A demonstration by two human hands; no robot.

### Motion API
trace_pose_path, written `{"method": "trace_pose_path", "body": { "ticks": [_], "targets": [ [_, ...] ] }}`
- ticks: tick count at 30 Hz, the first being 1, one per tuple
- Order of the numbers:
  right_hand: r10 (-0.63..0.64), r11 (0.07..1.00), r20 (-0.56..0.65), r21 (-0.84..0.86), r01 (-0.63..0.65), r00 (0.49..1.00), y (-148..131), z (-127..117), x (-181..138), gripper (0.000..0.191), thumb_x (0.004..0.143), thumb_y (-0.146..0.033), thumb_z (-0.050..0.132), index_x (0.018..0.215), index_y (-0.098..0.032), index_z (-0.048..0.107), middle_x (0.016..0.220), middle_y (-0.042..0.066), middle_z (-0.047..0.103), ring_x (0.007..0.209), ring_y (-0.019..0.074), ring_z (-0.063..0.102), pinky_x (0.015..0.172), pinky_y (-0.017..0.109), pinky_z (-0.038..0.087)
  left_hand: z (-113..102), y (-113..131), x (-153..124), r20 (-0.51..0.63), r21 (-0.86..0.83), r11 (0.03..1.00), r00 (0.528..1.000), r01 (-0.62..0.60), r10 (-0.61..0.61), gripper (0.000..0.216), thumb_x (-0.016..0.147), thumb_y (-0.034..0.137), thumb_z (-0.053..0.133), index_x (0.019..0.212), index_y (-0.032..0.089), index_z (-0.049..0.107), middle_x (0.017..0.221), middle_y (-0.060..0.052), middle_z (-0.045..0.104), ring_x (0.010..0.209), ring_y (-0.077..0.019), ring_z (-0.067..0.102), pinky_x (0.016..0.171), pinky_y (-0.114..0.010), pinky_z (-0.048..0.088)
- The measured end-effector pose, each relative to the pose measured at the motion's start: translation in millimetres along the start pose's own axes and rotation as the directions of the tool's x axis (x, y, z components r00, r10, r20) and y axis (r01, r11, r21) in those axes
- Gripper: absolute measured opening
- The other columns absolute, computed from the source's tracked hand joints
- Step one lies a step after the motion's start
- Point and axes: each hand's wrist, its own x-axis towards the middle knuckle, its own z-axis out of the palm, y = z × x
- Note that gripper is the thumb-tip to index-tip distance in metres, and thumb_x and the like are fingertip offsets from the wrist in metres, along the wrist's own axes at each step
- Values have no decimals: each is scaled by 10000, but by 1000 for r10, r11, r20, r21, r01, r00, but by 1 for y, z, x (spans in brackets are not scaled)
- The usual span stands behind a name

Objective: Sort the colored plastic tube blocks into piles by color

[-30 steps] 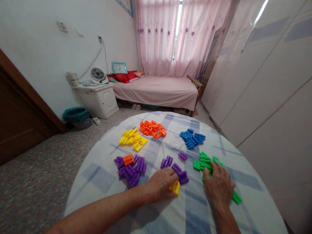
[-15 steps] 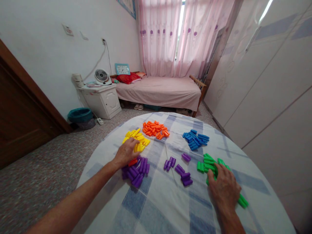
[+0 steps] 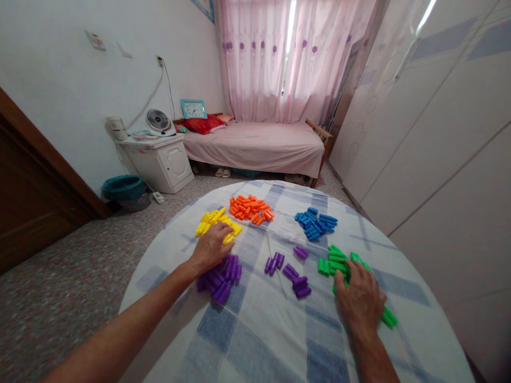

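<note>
My left hand [image 3: 211, 247] reaches over the near edge of a pile of yellow plastic tube-shaped pieces [image 3: 211, 217], thumb and fingers apart. Close under its wrist side lies a heap of purple tube pieces [image 3: 223, 291], with a bit of orange [image 3: 219, 262] showing between hand and heap. My right hand [image 3: 361, 295] rests on a pile of green tube pieces [image 3: 335, 254], its fingers bent and the thumb apart from them. Green shows between thumb and forefinger; whatever lies under the palm is hidden.
Orange pieces [image 3: 249, 207] and blue pieces [image 3: 315, 223] form piles farther back on the round table with a checked cloth [image 3: 255, 346]. Several loose purple pieces [image 3: 290, 271] lie mid-table. Beyond stand a bed [image 3: 255, 141], a nightstand [image 3: 175, 165] and a bin [image 3: 124, 187].
The whole view has shifted slightly left and up. Less orange shows beneath my left hand now. Both hands stay at the yellow and green piles.
</note>
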Motion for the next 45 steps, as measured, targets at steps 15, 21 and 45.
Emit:
{"method": "trace_pose_path", "body": {
  "ticks": [15, 21, 45],
  "targets": [
    [-12, 1000, -13, -15, 12, 1000, 2, 3, 0, 416, 878, -361, 327, 1162, -164, 559, 1254, 109, 550, 1162, 272, 452, 917, 445, 340, -34, -1, -59, 292, -76, 966, 932, 247, -215, 435, 788, 365, 535, 1197, 222, 567, 1162, -58, 613, 1032, -223, 584, 892, -328, 448],
    [-20, 1000, 5, -5, 20, 1000, 3, 2, 1, 424, 870, -359, 335, 1172, -164, 559, 1258, 120, 544, 1160, 277, 449, 910, 451, 343, -28, 0, -57, 232, -132, 946, 937, 297, -262, 411, 795, 350, 506, 1165, 196, 595, 1114, -67, 623, 993, -219, 593, 852, -314, 461],
    [5, 1000, 14, 13, -6, 1000, 4, 5, 0, 415, 872, -363, 345, 1185, -179, 547, 1273, 106, 531, 1177, 262, 426, 931, 440, 323, 27, 86, 72, 145, -331, 941, 981, -74, 128, 373, 783, 256, 580, 1141, 155, 592, 1167, -82, 615, 1094, -200, 558, 976, -308, 417]
  ]
}}
